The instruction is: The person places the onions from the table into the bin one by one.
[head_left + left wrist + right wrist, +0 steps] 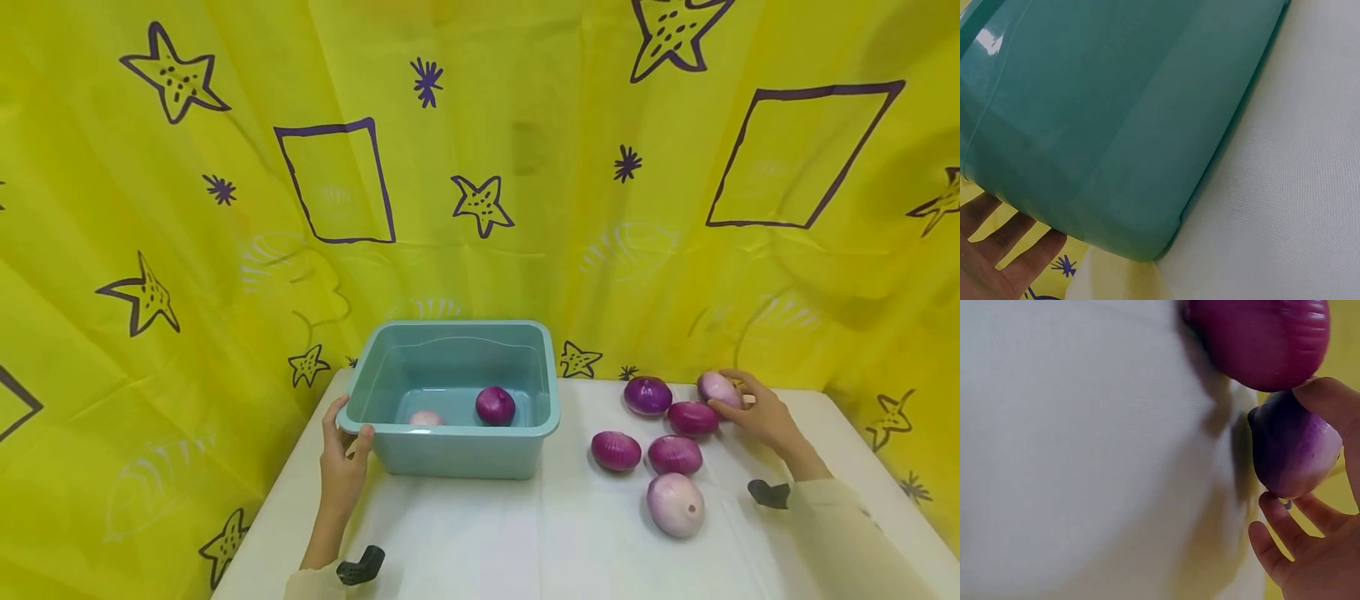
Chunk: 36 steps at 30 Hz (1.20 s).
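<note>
My left hand (347, 471) holds the near left corner of a teal plastic bin (465, 454), thumb at the front rim and fingers along the left side. In the left wrist view, its fingers (1041, 253) touch the bin's outer wall. A purple onion (495, 406) and a paler onion (426, 418), partly hidden by the front rim, lie inside. At the back right, my right hand (761, 417) grips a pale purple onion (717, 388) between thumb and fingers. A dark red onion (1266, 340) sits right beside that one in the right wrist view.
Several more onions lie loosely grouped on the white table, among them a dark purple one (648, 396), a reddish one (616, 451) and a large whitish one (676, 505) nearest me. Behind the table hangs a yellow patterned curtain (480, 275).
</note>
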### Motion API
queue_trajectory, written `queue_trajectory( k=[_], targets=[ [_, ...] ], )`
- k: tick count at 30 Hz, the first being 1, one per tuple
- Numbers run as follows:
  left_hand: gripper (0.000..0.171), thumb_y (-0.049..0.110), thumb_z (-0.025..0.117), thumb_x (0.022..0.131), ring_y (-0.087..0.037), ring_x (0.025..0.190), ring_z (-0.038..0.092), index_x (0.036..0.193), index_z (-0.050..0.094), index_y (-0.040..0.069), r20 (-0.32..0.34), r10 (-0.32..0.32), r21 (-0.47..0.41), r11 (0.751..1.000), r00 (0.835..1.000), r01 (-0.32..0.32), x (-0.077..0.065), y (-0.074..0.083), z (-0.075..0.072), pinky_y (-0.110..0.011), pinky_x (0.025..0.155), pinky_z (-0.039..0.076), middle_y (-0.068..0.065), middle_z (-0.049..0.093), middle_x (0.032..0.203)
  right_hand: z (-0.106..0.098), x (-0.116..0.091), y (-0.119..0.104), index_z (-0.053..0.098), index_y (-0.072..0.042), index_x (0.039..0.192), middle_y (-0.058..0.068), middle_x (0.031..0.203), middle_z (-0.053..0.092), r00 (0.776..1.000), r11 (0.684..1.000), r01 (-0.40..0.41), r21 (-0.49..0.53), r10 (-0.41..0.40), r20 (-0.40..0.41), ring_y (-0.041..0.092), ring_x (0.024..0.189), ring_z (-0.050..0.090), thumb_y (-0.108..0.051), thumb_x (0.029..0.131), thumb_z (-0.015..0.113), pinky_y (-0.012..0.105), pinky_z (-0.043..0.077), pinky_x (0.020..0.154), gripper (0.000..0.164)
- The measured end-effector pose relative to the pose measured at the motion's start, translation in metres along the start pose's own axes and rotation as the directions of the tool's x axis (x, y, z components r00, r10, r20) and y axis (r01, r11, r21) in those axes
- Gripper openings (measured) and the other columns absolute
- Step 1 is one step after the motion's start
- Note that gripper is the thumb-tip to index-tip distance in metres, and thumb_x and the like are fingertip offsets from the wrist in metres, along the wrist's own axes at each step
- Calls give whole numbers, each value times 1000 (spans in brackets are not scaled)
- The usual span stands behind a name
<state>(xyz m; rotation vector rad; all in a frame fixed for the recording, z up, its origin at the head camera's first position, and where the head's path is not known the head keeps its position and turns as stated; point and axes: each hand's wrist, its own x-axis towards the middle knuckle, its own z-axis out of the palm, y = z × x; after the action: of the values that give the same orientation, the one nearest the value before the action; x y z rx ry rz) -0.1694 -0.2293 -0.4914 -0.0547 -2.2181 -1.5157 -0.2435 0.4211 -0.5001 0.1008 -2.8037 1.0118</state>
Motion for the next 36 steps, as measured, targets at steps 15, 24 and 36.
queue_trajectory(
  k=[15,24,36],
  targets=[
    [63,14,57,104,-42,131,55,159,26,21,4,4,-7,1000,1000,-4,0,2,-1,-48,102,50,-18,49,152,-18,18,-93,56,-5,140,24,114,49,955,965,256,49,-245,-169,34,90,53,-13,86,84,9,46,67,61],
    [64,14,58,104,-41,130,55,158,27,21,9,-3,-24,1000,1000,4,0,2,-1,-62,103,47,-19,49,152,-21,22,-155,61,-9,139,19,115,50,930,931,356,77,-345,-125,34,100,56,-12,84,85,9,45,77,60],
    [62,18,57,105,-44,132,54,159,26,23,14,-21,0,1000,1000,21,-1,3,-1,-65,101,47,-21,47,154,-29,49,-213,62,-12,141,14,129,60,898,897,439,38,-438,-31,27,112,53,-17,83,87,43,57,91,63]
  ],
)
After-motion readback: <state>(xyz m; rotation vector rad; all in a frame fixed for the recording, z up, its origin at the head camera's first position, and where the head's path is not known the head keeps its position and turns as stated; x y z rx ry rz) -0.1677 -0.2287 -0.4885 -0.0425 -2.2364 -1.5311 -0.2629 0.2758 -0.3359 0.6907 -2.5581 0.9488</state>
